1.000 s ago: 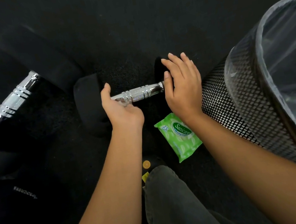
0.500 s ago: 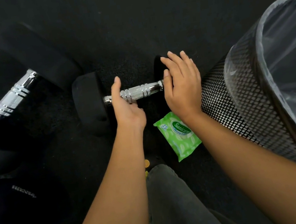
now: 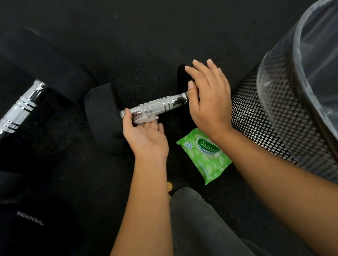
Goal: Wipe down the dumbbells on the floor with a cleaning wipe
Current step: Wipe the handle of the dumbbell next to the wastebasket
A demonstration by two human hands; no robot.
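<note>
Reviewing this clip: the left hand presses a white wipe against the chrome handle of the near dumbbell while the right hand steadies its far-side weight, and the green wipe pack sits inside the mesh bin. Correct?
Not quite. The head view shows the green wipe pack lying on the floor beside the mesh bin, not inside it. The rest holds: the left hand presses the white wipe to the chrome handle, and the right hand steadies the weight.

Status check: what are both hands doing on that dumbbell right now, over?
Left hand presses white wipe against chrome dumbbell handle. Right hand flat on right weight head, steadying. Wipes pack beside; nothing blocking.

Wipes pack [image 3: 204, 155] between dumbbell [image 3: 156, 107], bin [image 3: 293, 108]
</note>
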